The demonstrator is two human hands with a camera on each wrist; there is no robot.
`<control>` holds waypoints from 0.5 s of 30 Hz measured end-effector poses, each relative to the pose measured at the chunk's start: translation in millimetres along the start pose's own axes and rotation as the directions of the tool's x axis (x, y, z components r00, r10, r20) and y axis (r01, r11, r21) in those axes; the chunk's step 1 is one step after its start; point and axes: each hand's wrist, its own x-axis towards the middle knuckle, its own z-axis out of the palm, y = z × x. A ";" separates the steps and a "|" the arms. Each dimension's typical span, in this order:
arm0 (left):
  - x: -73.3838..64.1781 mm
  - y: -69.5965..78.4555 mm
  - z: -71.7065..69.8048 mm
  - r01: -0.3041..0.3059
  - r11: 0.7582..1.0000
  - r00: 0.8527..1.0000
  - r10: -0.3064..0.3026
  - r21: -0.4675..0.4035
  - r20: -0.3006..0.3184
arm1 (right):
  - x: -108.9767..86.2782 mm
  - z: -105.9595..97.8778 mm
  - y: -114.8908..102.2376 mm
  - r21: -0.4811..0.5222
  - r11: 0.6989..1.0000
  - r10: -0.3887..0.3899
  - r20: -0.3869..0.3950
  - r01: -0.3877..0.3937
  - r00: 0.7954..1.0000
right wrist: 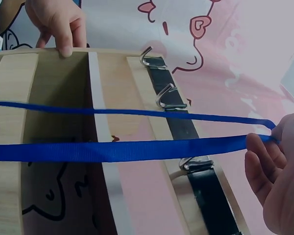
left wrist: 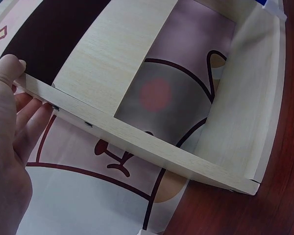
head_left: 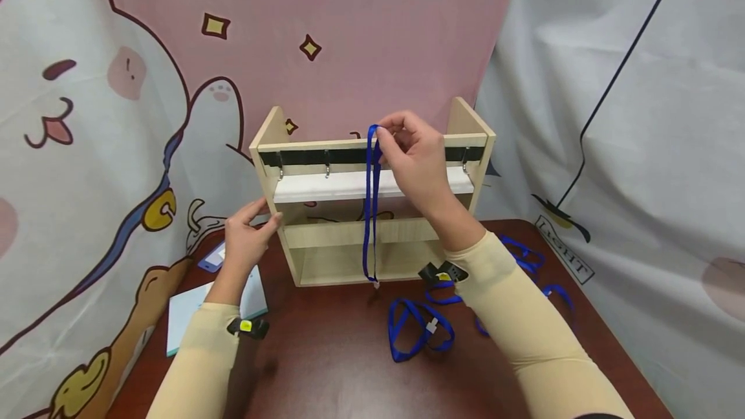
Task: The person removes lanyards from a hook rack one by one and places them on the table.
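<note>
My right hand (head_left: 416, 157) pinches the top of a blue lanyard (head_left: 367, 212) between thumb and fingers, just in front of the shelf's hook rail. The loop hangs straight down, its small clip end near the table. My left hand (head_left: 247, 238) grips the left side panel of a small wooden shelf (head_left: 314, 235); in the left wrist view the thumb lies on one face and the fingers on the other. Metal hooks (head_left: 327, 163) line the black strip across the shelf's upper front. In the right wrist view, one hook (right wrist: 196, 164) sits beside the lanyard's wider strap.
Another blue lanyard (head_left: 392, 335) lies looped on the dark red table (head_left: 326, 354). More lanyards (head_left: 526, 256) lie at the right, partly behind my right forearm. On the left are a light blue notebook (head_left: 253, 296) and a blue card-like item (head_left: 208, 260). Printed curtains stand behind.
</note>
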 end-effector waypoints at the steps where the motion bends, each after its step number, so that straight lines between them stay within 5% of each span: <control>1: 0.1 0.1 -0.4 -0.004 1.000 1.000 0.004 -0.004 0.002 | -0.1 -0.7 0.6 -0.007 1.000 0.004 0.004 -0.004 1.000; 15: 1.8 -4.5 -1.4 -0.013 1.000 1.000 0.013 -0.005 0.015 | -8.0 7.7 5.6 0.016 1.000 0.017 0.054 -0.018 0.998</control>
